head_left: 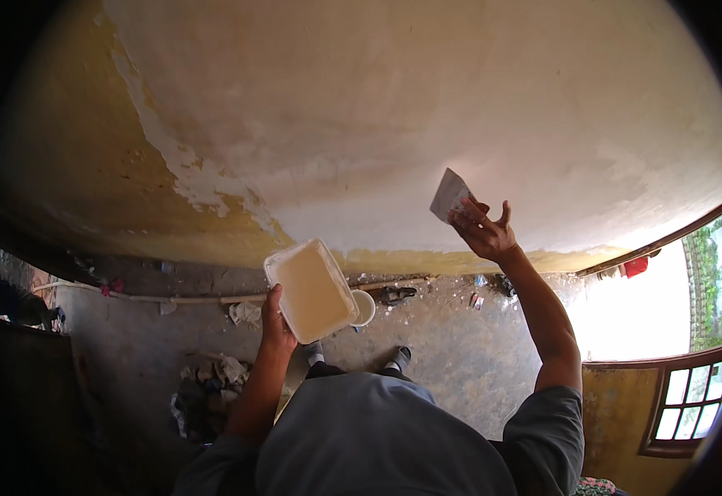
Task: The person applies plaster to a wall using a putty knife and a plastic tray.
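My left hand [276, 324] grips the near left edge of a white rectangular tub [311, 289], which holds a smooth beige paste. Out to the right, my right hand [487, 231] is raised and closed on the handle of a putty knife [450, 195] with a wide grey blade. The blade is close to the wall [361, 149]; whether it touches I cannot tell. Pale filler covers much of this wall, while bare yellow paint shows at the left and along the bottom.
A white bucket [363, 307] stands on the floor beyond my feet. A long pole [187, 299] lies along the wall's foot amid debris. Crumpled rags and bags [212, 384] lie at the left. To the right are a bright doorway [638, 310] and a paned window [696, 397].
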A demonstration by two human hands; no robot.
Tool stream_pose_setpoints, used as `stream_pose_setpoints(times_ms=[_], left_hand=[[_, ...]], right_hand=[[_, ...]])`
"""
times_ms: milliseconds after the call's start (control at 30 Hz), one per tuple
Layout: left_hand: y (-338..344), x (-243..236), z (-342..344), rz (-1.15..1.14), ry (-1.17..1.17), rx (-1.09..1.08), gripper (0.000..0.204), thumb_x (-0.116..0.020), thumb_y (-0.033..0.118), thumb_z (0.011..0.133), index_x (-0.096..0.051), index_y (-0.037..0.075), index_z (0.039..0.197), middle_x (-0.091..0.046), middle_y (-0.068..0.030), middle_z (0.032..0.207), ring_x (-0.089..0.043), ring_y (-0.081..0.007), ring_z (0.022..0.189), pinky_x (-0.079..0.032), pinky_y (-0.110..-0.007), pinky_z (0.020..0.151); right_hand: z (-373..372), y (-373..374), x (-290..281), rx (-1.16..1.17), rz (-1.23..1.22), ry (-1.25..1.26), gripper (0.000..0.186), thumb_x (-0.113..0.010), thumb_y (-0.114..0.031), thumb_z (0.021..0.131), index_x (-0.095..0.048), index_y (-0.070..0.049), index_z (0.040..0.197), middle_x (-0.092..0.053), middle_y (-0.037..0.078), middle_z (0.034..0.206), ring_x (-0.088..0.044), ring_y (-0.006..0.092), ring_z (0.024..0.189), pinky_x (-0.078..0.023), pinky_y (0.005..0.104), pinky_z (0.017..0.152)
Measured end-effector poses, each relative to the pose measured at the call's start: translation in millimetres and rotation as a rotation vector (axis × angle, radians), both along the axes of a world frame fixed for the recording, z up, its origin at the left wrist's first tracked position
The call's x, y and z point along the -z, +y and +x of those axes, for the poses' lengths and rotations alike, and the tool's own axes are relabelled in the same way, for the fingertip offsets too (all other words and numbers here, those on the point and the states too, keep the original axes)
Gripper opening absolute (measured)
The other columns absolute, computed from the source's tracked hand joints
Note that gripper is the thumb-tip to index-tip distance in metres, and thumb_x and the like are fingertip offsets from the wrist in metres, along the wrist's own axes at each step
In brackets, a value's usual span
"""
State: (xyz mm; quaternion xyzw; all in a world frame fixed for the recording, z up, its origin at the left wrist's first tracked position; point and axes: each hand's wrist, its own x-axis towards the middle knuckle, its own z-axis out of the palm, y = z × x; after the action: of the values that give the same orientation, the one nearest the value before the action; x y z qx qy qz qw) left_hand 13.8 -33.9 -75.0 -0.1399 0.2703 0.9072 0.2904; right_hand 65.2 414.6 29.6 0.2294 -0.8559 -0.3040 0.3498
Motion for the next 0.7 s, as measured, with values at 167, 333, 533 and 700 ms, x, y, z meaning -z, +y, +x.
stream_pose_setpoints(times_ms=[167,333,533,700], left_hand=[[3,1,1,0.018,0.008,0.038,0.063,-0.062,0.04,0.091,-0.046,0.002,0.138,-0.059,-0.0155,0.128,-0.06,-0.0305,0.117,-0.052,-0.047,0.098],[12,-4,-2,0.023,0.006,0.071,0.064,-0.062,0.041,0.091,-0.046,0.002,0.138,-0.059,-0.0145,0.129,-0.06,-0.0295,0.117,-0.052,-0.046,0.098],[27,-7,-7,0.02,0.027,0.096,0.064,-0.063,0.042,0.09,-0.046,0.002,0.138,-0.06,-0.0154,0.127,-0.061,-0.0293,0.116,-0.052,-0.045,0.098],[54,-5,-6,0.006,0.048,0.153,0.056,-0.063,0.037,0.092,-0.05,0.0,0.132,-0.061,-0.0153,0.124,-0.063,-0.0277,0.113,-0.054,-0.044,0.094]], right_hand=[[-91,-149,-38,-0.302,-0.144,0.153,0.025,-0.065,-0.029,0.089,-0.073,-0.028,0.114,-0.063,-0.015,0.129,-0.047,0.009,0.134,0.0,0.0668,0.117],[-155,-154,-46,-0.134,-0.093,0.158,0.037,-0.058,-0.029,0.087,-0.068,-0.026,0.123,-0.055,-0.009,0.14,-0.038,0.0076,0.14,-0.009,0.0615,0.121],[3,17,-27,0.275,-0.075,0.066,0.037,-0.062,-0.034,0.091,-0.064,-0.035,0.127,-0.053,-0.012,0.144,-0.04,0.0097,0.14,0.004,0.0635,0.118],[96,-25,-68,0.458,-1.32,0.18,0.027,-0.06,-0.004,0.094,-0.065,-0.011,0.12,-0.072,0.008,0.111,-0.068,0.0193,0.104,-0.05,0.0404,0.096]])
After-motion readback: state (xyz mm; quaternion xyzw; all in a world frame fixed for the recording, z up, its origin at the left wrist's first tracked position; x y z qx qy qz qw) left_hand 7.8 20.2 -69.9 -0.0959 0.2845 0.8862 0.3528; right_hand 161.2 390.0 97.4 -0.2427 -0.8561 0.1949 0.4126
